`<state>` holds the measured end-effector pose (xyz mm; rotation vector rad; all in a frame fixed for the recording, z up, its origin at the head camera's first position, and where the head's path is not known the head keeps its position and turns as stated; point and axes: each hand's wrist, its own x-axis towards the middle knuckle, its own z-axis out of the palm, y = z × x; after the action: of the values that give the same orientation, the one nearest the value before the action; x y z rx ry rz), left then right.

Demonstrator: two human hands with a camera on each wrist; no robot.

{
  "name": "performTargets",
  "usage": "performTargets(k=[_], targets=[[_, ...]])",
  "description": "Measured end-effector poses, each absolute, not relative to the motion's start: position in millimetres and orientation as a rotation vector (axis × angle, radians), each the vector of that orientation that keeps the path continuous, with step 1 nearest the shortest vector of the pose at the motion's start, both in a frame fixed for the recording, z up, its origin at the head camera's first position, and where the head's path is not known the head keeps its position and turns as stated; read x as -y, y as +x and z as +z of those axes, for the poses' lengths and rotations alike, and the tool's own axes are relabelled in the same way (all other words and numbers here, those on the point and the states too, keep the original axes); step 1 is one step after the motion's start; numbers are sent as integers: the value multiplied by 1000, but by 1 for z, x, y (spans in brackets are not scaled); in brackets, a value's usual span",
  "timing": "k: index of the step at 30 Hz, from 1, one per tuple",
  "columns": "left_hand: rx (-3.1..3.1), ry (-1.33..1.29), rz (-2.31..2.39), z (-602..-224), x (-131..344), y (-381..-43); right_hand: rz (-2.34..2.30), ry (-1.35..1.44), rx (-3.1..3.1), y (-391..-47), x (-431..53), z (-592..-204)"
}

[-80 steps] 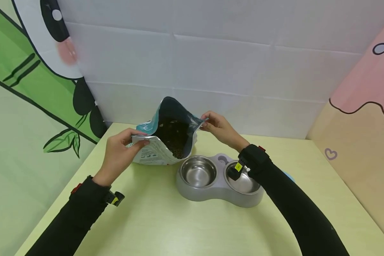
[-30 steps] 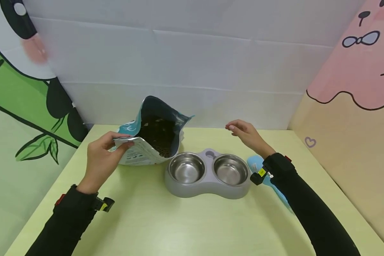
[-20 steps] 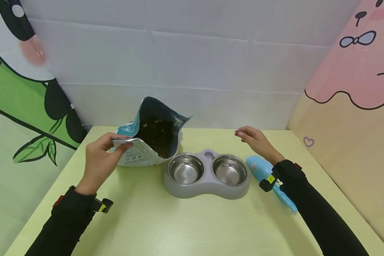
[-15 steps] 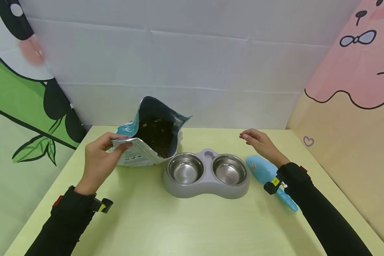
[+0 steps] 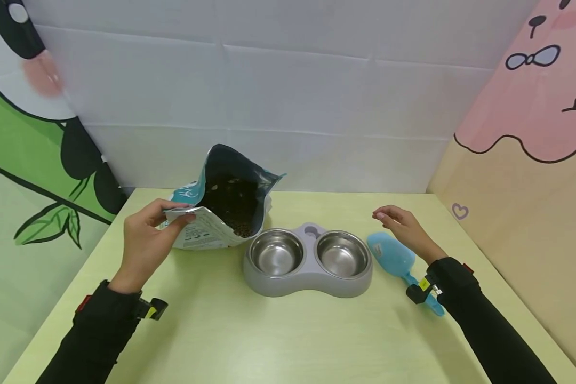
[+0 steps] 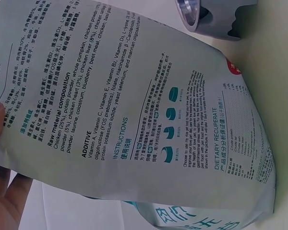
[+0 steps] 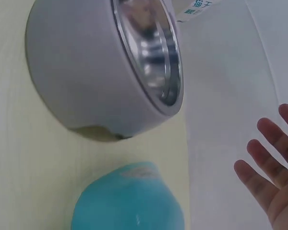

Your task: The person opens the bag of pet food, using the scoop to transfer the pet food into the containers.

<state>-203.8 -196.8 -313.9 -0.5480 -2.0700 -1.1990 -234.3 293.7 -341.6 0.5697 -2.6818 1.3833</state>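
My left hand [image 5: 149, 234] pinches the near left edge of an open pet food bag [image 5: 206, 232]. Brown kibble [image 5: 240, 213] shows inside the bag's dark mouth, and printed text covers the side facing the left wrist view. My right hand [image 5: 405, 229] is in the air with nothing in it, fingers loosely bent, above a blue scoop [image 5: 391, 253] lying on the table. In the right wrist view the fingers [image 7: 273, 163] are spread apart from the scoop [image 7: 129, 203]. Part of the scoop's handle is behind the wrist camera.
A grey double feeder [image 5: 307, 285] stands between bag and scoop. Its left steel bowl [image 5: 277, 253] and right steel bowl [image 5: 343, 255] hold nothing visible. White sheeting [image 5: 293, 96] rises behind the pale yellow table [image 5: 269, 341], with cartoon-printed panels at both sides.
My right hand has let go of the bag's right edge and moved right and toward me, over the scoop. My left hand keeps its grip on the bag. The view has turned slightly right.
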Motion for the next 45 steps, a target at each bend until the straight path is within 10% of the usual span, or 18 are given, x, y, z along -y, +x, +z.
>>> performTargets(k=[45], targets=[[2070,-530,-1186,-319,197,-205,889,-155,3228,-152,-374,-410]])
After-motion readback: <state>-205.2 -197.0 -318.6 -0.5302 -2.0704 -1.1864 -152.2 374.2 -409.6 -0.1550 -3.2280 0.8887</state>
